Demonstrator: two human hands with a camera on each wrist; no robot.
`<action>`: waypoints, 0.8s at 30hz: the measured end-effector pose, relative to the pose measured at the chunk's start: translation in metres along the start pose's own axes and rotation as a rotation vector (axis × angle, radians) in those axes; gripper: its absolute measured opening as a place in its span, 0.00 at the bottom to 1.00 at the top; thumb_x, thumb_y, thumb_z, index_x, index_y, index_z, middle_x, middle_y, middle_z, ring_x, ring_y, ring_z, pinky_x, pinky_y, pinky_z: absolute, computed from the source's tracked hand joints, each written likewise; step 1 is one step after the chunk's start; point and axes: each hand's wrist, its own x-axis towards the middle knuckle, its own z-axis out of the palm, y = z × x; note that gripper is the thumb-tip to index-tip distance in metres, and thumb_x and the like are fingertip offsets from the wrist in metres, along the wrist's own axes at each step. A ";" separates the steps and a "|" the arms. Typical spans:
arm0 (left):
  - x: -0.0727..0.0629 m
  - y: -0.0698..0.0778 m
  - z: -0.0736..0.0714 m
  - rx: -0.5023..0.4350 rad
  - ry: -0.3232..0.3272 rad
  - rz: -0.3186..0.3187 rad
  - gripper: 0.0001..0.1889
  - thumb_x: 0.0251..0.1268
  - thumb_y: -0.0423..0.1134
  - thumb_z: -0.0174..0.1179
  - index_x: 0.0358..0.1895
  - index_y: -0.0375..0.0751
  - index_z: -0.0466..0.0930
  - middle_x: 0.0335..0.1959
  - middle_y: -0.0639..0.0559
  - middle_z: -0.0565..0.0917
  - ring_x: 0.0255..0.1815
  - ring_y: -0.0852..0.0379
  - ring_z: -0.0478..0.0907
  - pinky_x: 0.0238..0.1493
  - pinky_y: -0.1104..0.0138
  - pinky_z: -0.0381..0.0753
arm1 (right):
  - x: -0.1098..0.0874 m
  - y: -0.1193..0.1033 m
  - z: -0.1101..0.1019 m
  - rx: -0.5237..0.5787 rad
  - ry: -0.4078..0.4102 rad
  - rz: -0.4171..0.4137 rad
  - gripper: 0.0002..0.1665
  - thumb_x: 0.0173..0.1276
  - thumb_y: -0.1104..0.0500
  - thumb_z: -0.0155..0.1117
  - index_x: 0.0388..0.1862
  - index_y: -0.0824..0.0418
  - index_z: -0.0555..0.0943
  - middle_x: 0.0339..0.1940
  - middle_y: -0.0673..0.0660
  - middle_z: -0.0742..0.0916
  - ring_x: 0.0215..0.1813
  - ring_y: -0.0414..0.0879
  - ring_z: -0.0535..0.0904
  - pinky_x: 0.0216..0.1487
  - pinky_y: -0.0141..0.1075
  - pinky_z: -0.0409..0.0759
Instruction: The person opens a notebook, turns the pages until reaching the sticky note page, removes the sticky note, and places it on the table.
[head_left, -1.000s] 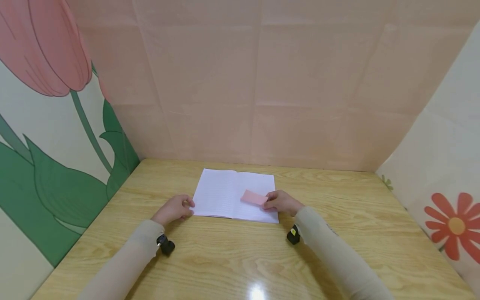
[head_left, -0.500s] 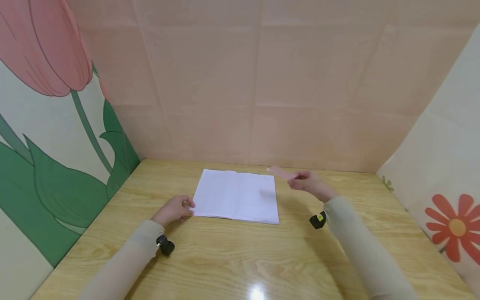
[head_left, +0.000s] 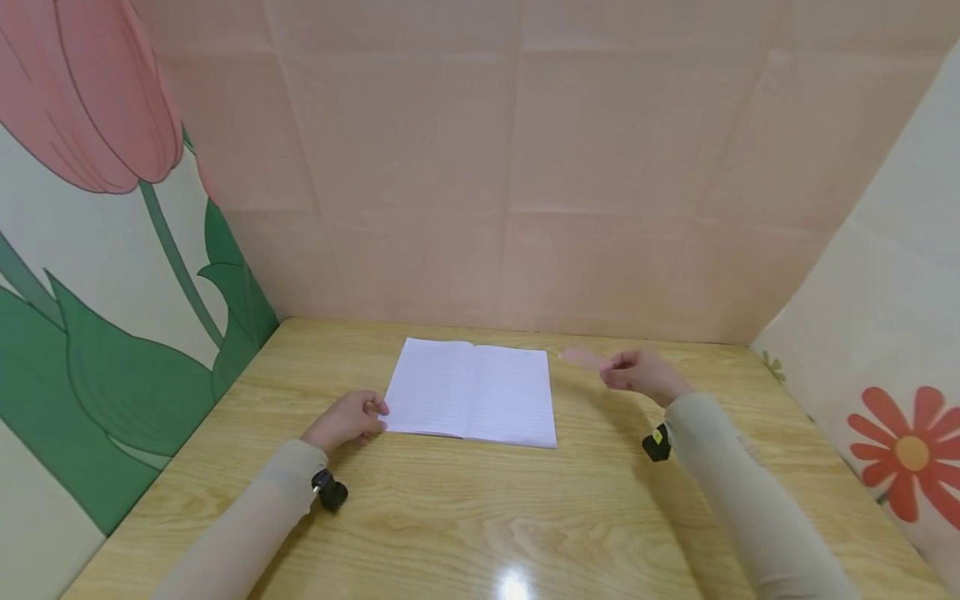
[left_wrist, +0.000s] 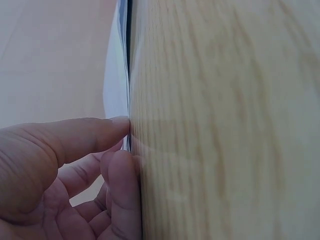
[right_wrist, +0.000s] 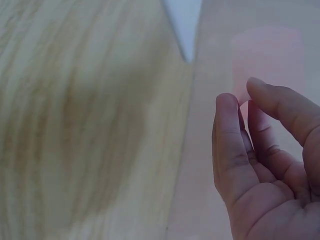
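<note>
An open notebook (head_left: 510, 392) with lined white pages lies flat toward the back of the table. My left hand (head_left: 347, 419) is at its lower left corner. In the left wrist view the thumb (left_wrist: 95, 132) touches the page edge, while the other fingers bend beside it, low by the tabletop. To the right of the notebook, my right hand (head_left: 641, 375) pinches a thin pink slip of paper (head_left: 585, 358) between thumb and fingertips. The slip points left, above the table, with a small pale tip. In the right wrist view the slip (right_wrist: 272, 57) blends into the pink backdrop.
The wood-grain table (head_left: 480, 508) meets a pink backdrop (head_left: 510, 192) at the back. Flower-printed panels (head_left: 810, 333) flank it. A dark wrist camera (head_left: 330, 490) sits on the left wrist and another camera (head_left: 657, 443) on the right.
My right hand has carried the pink slip from over the notebook's right page to beyond its right edge, then slightly farther right and lower. The left hand and the notebook have stayed put.
</note>
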 end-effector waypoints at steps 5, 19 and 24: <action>0.001 -0.001 0.000 -0.011 -0.004 0.009 0.09 0.60 0.29 0.63 0.42 0.35 0.77 0.23 0.51 0.72 0.24 0.57 0.71 0.26 0.67 0.75 | 0.000 0.009 0.009 -0.023 -0.006 0.022 0.15 0.69 0.59 0.62 0.47 0.70 0.76 0.47 0.64 0.84 0.49 0.52 0.82 0.58 0.48 0.77; 0.004 -0.004 0.002 0.003 0.013 -0.004 0.08 0.60 0.30 0.63 0.42 0.37 0.77 0.24 0.50 0.74 0.24 0.56 0.72 0.26 0.67 0.76 | 0.010 0.038 0.013 0.047 -0.052 0.005 0.11 0.63 0.61 0.68 0.35 0.68 0.78 0.29 0.50 0.83 0.32 0.35 0.78 0.35 0.27 0.78; 0.003 -0.002 0.001 0.008 0.014 -0.004 0.08 0.60 0.30 0.63 0.42 0.37 0.77 0.24 0.50 0.73 0.25 0.56 0.72 0.27 0.67 0.76 | 0.009 0.031 0.018 0.037 -0.014 0.083 0.10 0.66 0.67 0.62 0.40 0.75 0.76 0.34 0.53 0.83 0.36 0.37 0.80 0.41 0.29 0.81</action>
